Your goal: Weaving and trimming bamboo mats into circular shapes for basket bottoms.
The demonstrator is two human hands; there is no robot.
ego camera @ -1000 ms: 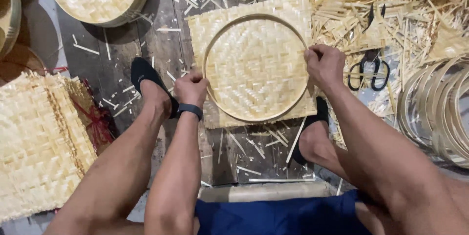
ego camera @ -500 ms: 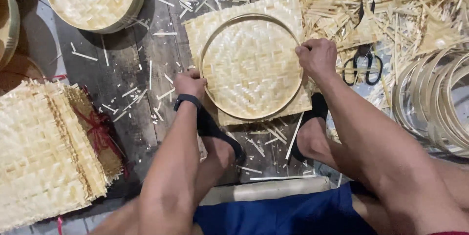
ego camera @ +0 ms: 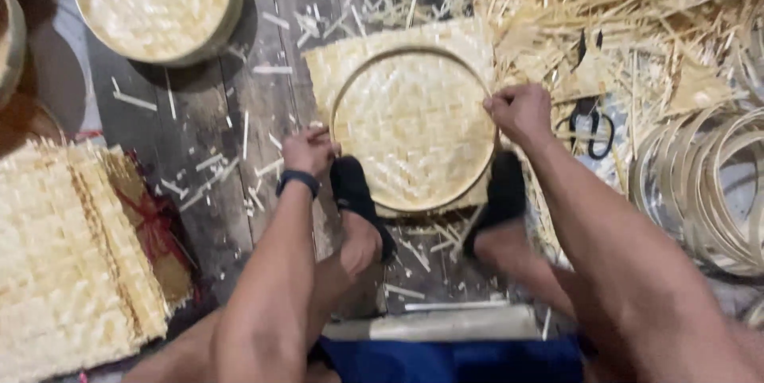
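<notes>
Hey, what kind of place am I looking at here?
Probably a bamboo-weaving workshop, worked on the floor. A stack of woven mats lies at the left, loose hoops at the right, and cut slivers litter the boards. Both hands press a hoop onto a woven mat.

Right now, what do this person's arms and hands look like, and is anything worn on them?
Both arms are bare, with no sleeves showing. The left hand has a dark wristband or watch strap around the wrist. The right hand shows no ring, glove or band. Neither hand wears gloves.
</notes>
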